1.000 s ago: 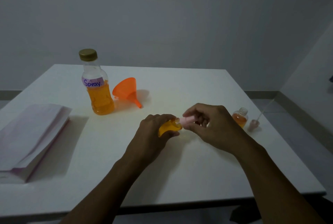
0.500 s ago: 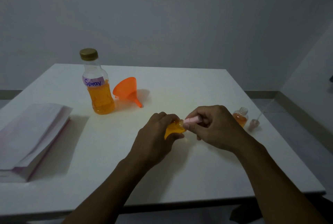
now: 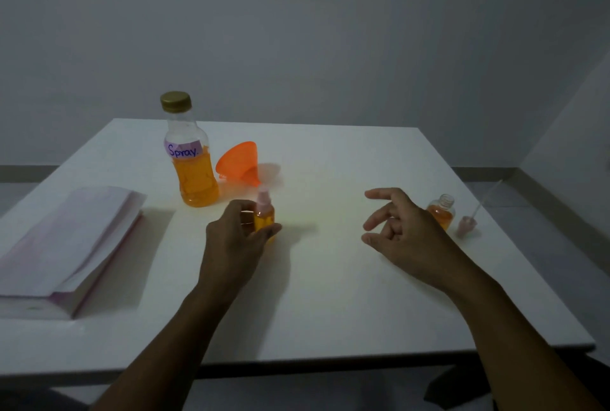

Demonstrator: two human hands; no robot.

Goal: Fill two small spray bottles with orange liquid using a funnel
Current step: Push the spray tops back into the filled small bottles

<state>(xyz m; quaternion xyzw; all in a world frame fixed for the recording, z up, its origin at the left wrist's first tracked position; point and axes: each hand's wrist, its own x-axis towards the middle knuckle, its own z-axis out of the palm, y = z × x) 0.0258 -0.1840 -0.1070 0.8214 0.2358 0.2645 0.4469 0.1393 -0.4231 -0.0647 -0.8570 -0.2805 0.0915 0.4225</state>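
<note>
Orange-filled spray bottle [image 3: 264, 214] held upright, pinched in the left hand [image 3: 236, 239] at the white counter [image 3: 330, 305].
It is just right of the labelled supply bottle [image 3: 193, 163], funnel [image 3: 238, 163] lying beside that. Farther right, the empty right hand [image 3: 401, 230] hangs loosely spread, near the uncapped second bottle [image 3: 443, 210] at the counter's edge.

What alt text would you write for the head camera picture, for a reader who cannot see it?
A left hand holds a small spray bottle of orange liquid upright over a white table; the right hand hovers open near an uncapped second bottle.
</note>
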